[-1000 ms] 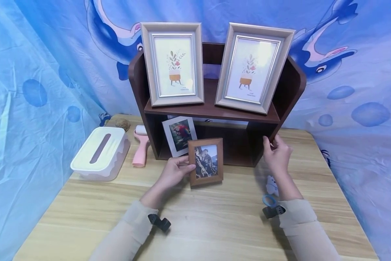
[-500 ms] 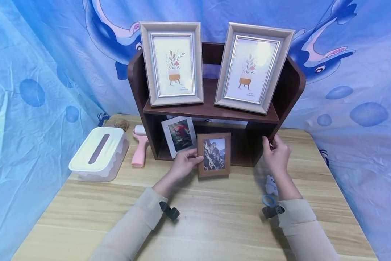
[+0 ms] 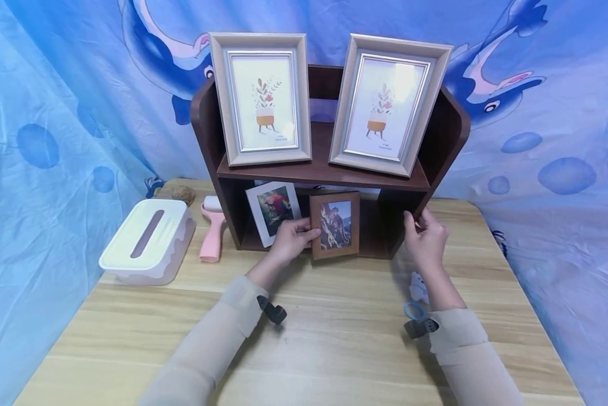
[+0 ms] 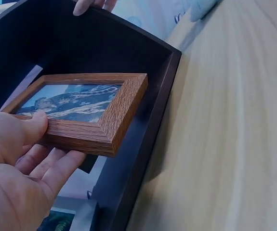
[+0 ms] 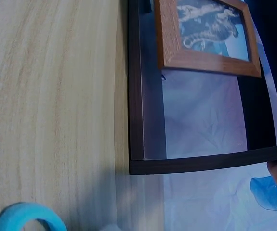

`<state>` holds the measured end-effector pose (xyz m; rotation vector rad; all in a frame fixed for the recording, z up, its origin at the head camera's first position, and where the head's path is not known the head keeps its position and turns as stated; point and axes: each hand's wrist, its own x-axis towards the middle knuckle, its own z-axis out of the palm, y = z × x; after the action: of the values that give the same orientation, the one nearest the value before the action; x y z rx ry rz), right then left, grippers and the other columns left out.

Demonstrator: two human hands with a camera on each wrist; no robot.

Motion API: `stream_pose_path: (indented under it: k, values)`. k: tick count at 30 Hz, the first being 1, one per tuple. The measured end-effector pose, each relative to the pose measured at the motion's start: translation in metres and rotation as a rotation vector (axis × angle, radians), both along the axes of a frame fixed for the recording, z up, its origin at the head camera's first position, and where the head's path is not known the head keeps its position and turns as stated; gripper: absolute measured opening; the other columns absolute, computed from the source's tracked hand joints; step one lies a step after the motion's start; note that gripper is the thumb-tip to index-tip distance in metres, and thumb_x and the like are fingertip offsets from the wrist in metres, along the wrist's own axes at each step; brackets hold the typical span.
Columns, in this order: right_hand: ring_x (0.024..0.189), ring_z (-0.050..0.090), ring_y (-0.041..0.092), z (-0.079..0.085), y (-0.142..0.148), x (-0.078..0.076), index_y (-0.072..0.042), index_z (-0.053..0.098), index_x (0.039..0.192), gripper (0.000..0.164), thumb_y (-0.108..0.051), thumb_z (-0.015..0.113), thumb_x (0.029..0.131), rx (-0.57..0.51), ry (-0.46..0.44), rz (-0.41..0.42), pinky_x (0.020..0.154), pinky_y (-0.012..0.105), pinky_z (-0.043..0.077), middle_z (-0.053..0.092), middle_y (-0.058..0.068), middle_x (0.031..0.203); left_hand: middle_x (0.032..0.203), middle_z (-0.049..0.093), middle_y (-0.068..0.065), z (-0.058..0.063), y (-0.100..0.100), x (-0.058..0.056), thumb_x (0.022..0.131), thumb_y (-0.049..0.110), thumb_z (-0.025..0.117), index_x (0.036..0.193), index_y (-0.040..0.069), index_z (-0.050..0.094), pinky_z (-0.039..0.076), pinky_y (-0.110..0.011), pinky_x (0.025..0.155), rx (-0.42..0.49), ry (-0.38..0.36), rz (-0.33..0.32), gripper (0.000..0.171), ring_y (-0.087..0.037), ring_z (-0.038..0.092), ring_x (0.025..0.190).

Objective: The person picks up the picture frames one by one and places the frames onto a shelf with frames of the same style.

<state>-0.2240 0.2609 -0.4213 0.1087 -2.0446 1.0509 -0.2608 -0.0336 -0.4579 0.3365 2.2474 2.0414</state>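
My left hand [image 3: 291, 239] holds a brown wooden picture frame [image 3: 335, 228] by its left edge, thumb on the front and fingers behind. The picture shows a spotted big cat. This frame is raised at the front opening of the lower compartment of a dark brown shelf [image 3: 322, 148], a little tilted in the left wrist view. My right hand [image 3: 427, 239] grips the front edge of the shelf's right side panel; part of its hold is hidden. A white picture frame [image 3: 275, 210] with a parrot leans inside the lower compartment, left of the wooden one.
Two beige picture frames, a left one [image 3: 263, 101] and a right one [image 3: 385, 107], stand on the upper board. Left of the shelf are a white tissue box [image 3: 143, 237], a pink-handled lint roller [image 3: 212, 231] and a brown ball [image 3: 183, 195]. A blue ring [image 3: 414, 311] lies near my right wrist.
My left hand has carried the wooden picture frame right, then back and up toward the lower compartment. The right hand keeps its grip on the shelf.
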Motion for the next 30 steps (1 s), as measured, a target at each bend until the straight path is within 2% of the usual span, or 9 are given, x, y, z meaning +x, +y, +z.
stream_pose_path:
  k: [7,12,16,23,26,30]
  values:
    - [0.073,0.071,0.026,0.002,0.000,0.000,0.009,0.070,0.097,0.012,-0.003,0.068,0.094,-0.001,0.009,-0.008,0.066,0.003,0.049,0.075,0.023,0.093,0.109,0.072,-0.020,0.005,0.016,-0.015,0.094,0.005,0.072,0.124,-0.005,0.069,0.062,-0.033,0.077,-0.026,0.016,0.013,0.032,-0.027,0.073,0.096]
    - [0.071,0.071,0.031,0.002,-0.001,0.000,0.010,0.068,0.094,0.012,-0.002,0.068,0.094,0.001,0.015,-0.013,0.065,0.002,0.048,0.075,0.024,0.091,0.113,0.072,-0.021,0.000,0.028,-0.026,0.094,0.005,0.071,0.127,-0.005,0.066,0.062,-0.033,0.076,-0.055,0.035,0.021,0.034,-0.025,0.072,0.098]
    - [0.075,0.073,0.037,0.002,-0.002,0.000,0.010,0.068,0.093,0.012,-0.002,0.069,0.094,0.000,0.005,-0.010,0.065,0.000,0.046,0.074,0.025,0.092,0.118,0.071,-0.020,-0.005,0.033,-0.033,0.096,0.006,0.069,0.129,-0.004,0.065,0.062,-0.035,0.076,-0.089,0.041,0.028,0.035,-0.026,0.071,0.100]
    - [0.077,0.074,0.037,0.001,-0.003,-0.001,0.010,0.068,0.095,0.013,-0.003,0.068,0.095,-0.013,-0.008,0.000,0.068,0.001,0.047,0.074,0.026,0.094,0.124,0.069,-0.020,-0.011,0.037,-0.047,0.099,0.011,0.065,0.135,-0.003,0.061,0.051,-0.038,0.102,-0.182,0.088,0.073,0.038,-0.029,0.063,0.119]
    - [0.081,0.074,0.038,0.001,-0.002,-0.001,0.010,0.069,0.098,0.014,-0.004,0.067,0.096,-0.014,-0.018,0.004,0.069,0.001,0.047,0.074,0.026,0.098,0.127,0.067,-0.022,-0.012,0.038,-0.052,0.100,0.009,0.063,0.136,-0.005,0.059,0.050,-0.039,0.104,-0.167,0.080,0.082,0.039,-0.032,0.061,0.122]
    - [0.085,0.074,0.040,0.002,-0.001,0.000,0.010,0.069,0.100,0.015,-0.005,0.067,0.096,-0.016,-0.025,0.005,0.069,0.000,0.047,0.074,0.025,0.101,0.134,0.063,-0.020,-0.014,0.041,-0.060,0.102,0.012,0.061,0.141,-0.002,0.055,0.047,-0.039,0.107,-0.213,0.066,0.090,0.042,-0.031,0.058,0.127]
